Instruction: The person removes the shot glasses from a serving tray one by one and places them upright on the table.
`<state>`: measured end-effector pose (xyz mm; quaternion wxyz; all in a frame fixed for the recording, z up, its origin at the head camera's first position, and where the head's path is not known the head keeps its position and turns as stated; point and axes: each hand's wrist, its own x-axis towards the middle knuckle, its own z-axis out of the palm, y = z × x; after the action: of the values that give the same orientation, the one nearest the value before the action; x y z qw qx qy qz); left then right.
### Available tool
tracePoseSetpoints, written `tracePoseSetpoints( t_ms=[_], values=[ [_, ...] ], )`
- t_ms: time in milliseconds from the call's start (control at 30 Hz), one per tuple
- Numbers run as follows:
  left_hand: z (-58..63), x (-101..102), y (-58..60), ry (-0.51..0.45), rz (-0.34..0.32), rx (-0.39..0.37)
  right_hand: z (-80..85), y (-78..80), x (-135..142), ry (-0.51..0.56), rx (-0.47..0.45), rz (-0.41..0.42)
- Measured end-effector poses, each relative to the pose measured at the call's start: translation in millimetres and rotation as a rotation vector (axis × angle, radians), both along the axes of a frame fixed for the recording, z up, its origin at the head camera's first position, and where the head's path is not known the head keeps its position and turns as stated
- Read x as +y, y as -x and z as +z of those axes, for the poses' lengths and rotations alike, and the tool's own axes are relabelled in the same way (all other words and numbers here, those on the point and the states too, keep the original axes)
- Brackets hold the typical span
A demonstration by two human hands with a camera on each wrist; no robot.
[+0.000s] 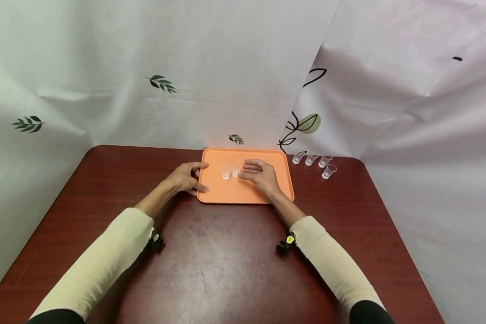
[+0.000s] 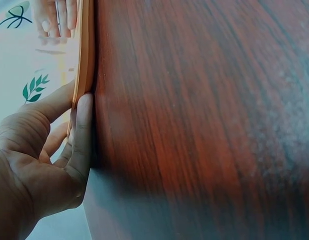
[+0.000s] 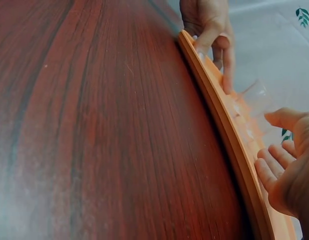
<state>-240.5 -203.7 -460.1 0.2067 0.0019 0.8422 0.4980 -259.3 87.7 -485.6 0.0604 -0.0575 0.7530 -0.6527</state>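
Observation:
An orange tray (image 1: 243, 195) lies near the table's far edge. My left hand (image 1: 183, 177) grips its left edge, with the thumb and a finger on top and other fingers tucked at the rim. Two small clear cups, a left cup (image 1: 226, 171) and a right cup (image 1: 236, 169), stand side by side on the tray. Just right of them, above the tray, is my right hand (image 1: 262, 176), fingers extended and thumb apart. In the right wrist view nothing sits between that hand's thumb and fingers (image 3: 277, 162). The tray rim (image 2: 84, 50) runs past my left hand in the left wrist view.
Several more clear cups (image 1: 325, 160) stand on the dark red wooden table (image 1: 210, 261), right of the tray at the far edge. A white curtain (image 1: 235, 81) with leaf prints hangs directly behind the table.

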Motion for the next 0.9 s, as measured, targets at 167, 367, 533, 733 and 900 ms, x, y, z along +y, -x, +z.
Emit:
tracePoseSetpoints(
  t_ms=[167,367,533,733,900],
  values=[
    [1.3,-1,2.8,0.027,-0.025,-0.004,-1.1,1.8,-6,-0.008,0.020,0.017],
    [1.8,0,5.0,0.043,-0.025,-0.010,0.3,2.2,-9,-0.043,0.048,0.055],
    [2.7,0,6.8,0.055,-0.033,-0.011,0.0,2.4,-11,-0.067,0.071,0.057],
    [4.0,0,6.7,0.065,-0.034,-0.006,0.3,1.8,-12,-0.087,0.098,0.044],
    [3.0,-1,5.2,0.065,-0.032,-0.015,1.0,-0.5,-12,-0.087,0.087,0.038]
  ],
)
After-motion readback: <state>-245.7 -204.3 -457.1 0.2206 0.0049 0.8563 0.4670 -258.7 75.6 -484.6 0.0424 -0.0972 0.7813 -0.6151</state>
